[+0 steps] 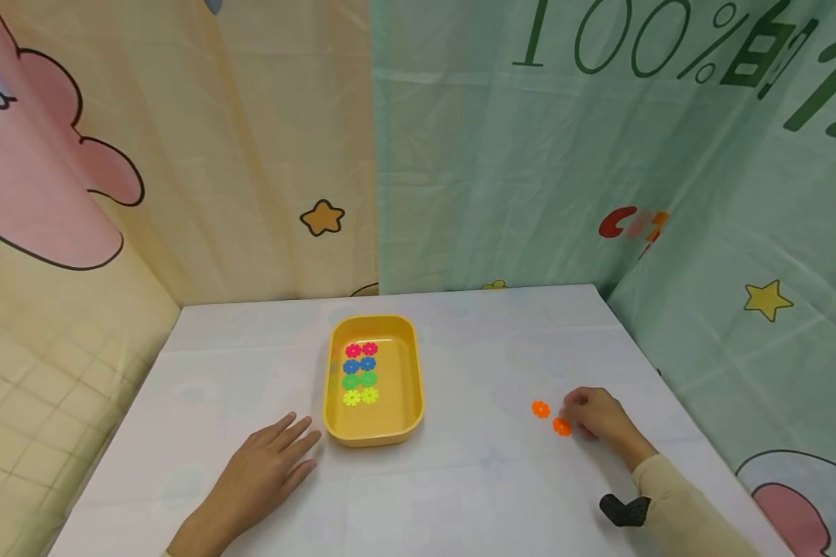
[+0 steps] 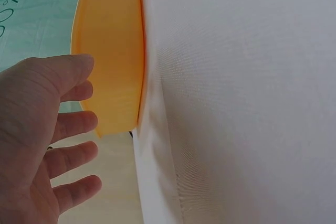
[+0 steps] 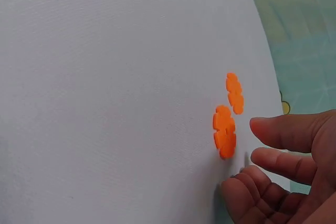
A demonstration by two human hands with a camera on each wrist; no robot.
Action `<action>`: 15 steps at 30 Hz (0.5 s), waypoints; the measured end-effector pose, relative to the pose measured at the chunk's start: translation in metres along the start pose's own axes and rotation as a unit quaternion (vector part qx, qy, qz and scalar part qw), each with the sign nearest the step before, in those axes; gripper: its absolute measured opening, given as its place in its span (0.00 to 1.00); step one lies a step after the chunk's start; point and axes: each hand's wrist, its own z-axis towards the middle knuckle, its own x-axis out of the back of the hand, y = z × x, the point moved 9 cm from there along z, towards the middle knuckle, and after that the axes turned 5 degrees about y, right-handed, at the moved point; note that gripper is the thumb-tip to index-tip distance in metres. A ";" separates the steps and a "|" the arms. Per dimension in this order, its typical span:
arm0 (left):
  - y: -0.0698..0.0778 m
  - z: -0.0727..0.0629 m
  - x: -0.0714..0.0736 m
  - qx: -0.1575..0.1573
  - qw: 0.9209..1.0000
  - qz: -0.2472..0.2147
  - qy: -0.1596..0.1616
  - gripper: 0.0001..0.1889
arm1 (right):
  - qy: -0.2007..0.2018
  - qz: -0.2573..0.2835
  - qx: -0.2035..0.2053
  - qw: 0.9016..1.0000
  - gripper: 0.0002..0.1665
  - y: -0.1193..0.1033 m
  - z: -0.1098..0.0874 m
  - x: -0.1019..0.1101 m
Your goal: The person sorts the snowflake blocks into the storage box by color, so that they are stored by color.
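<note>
Two orange flower-shaped discs [image 1: 540,409] lie flat on the right side of the white table. Right beside the nearer orange disc [image 3: 224,132] is my right hand [image 1: 597,418], its thumb and index finger apart with nothing between them; the other fingers are bent. A yellow tray [image 1: 409,387] stands left of the table's middle. Inside, along its left part, flower discs lie in pairs: pink [image 1: 353,350], blue [image 1: 351,367], green [image 1: 350,382] and yellow-green [image 1: 351,398]. My left hand [image 1: 261,472], fingers spread, is near the tray's lower left corner and overlaps its wall in the left wrist view.
A white cloth covers the table [image 1: 460,495]. Printed curtains [image 1: 488,178] stand behind it and on both sides. A black curved piece [image 1: 624,511] sits at the right sleeve [image 1: 683,503].
</note>
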 end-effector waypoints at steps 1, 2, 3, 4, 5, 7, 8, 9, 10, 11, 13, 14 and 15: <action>0.000 0.000 0.000 0.000 1.000 0.000 0.000 0.25 | -0.001 -0.005 0.002 1.000 0.17 0.000 -0.001 -0.002; 0.000 0.000 0.000 0.000 1.000 -0.001 -0.001 0.24 | -0.002 -0.008 0.003 1.000 0.18 -0.001 -0.002 -0.003; 0.000 0.000 0.000 0.000 1.000 0.000 -0.001 0.24 | -0.002 -0.014 0.008 1.000 0.19 -0.002 -0.003 -0.005; 0.000 -0.001 0.000 0.001 1.000 0.001 -0.001 0.24 | -0.003 -0.016 0.012 1.000 0.19 -0.003 -0.004 -0.006; 0.000 -0.001 0.000 0.000 1.000 0.001 -0.001 0.24 | -0.003 -0.018 0.015 1.000 0.20 -0.004 -0.005 -0.007; 0.001 -0.001 0.001 0.000 1.000 0.001 0.001 0.24 | -0.001 -0.021 0.014 1.000 0.20 -0.006 -0.006 -0.008; 0.001 -0.001 0.002 -0.001 1.000 0.001 0.003 0.24 | 0.000 -0.024 0.014 1.000 0.20 -0.006 -0.007 -0.008; 0.001 -0.001 0.002 -0.002 1.000 0.001 0.005 0.24 | 0.001 -0.026 0.014 1.000 0.20 -0.007 -0.007 -0.009; 0.001 -0.001 0.002 -0.002 1.000 0.001 0.007 0.24 | 0.001 -0.028 0.015 0.999 0.20 -0.008 -0.008 -0.009; 0.001 -0.001 0.002 -0.002 1.000 0.001 0.008 0.24 | 0.002 -0.032 0.017 0.999 0.20 -0.008 -0.008 -0.009; 0.000 -0.001 0.002 -0.002 1.000 0.000 0.008 0.24 | 0.004 -0.038 0.020 0.999 0.21 -0.009 -0.009 -0.009; 0.000 -0.002 0.001 -0.001 1.000 0.001 0.007 0.24 | 0.004 -0.041 0.020 0.999 0.21 -0.010 -0.009 -0.010; 0.000 -0.002 0.001 0.000 1.000 0.002 0.005 0.24 | 0.004 -0.045 0.021 0.999 0.21 -0.010 -0.009 -0.010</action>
